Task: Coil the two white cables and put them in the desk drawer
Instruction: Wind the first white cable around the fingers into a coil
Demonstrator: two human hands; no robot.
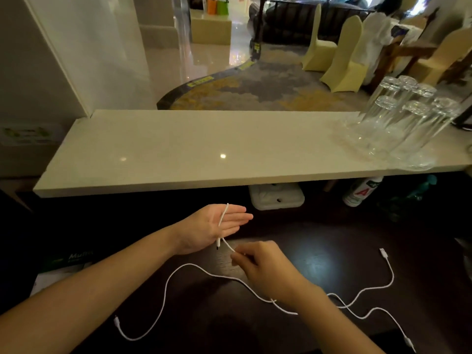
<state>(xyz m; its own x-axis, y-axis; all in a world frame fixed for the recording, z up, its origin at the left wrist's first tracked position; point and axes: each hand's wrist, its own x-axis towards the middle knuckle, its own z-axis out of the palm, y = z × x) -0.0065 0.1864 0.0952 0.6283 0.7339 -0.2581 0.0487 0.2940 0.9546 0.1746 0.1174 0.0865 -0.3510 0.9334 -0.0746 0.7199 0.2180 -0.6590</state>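
Note:
My left hand [212, 226] is held palm up with straight fingers above the dark desk [319, 256]. A white cable [222, 216] lies looped across its palm and over the index finger, and the cable's plug end hangs just below the palm. My right hand [260, 263] pinches this cable a little to the right of the plug. Where it runs on is hidden under my right hand. More white cable [178, 270] snakes loose over the desk, with one plug at the front left, another at the right [382, 252] and a third at the front right edge. No drawer is in view.
A pale stone counter [178, 149] overhangs the back of the desk, with several upturned glasses [398, 123] at its right end. Under it stand a white box [277, 196] and a bottle [362, 191]. A green and white carton [69, 261] lies at the left.

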